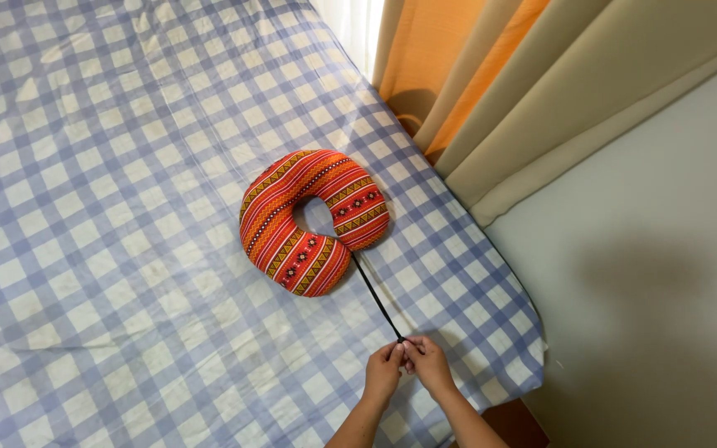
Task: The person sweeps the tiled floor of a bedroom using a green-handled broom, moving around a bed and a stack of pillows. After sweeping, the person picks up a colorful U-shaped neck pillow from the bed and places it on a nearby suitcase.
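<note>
Both hands meet near the bed's corner: I see my left hand (383,369) and right hand (427,363) together, pinching the end of a black strap (375,299). It runs taut to a red patterned neck pillow (313,220) on the checked bedsheet (109,207), curtains (491,83) beyond the pillow.

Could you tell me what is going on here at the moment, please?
A person's left hand and right hand together pinch the end of a black strap that runs taut to a red patterned neck pillow. The pillow lies on a blue and white checked sheet, near the bed's edge beside the curtains.
</note>
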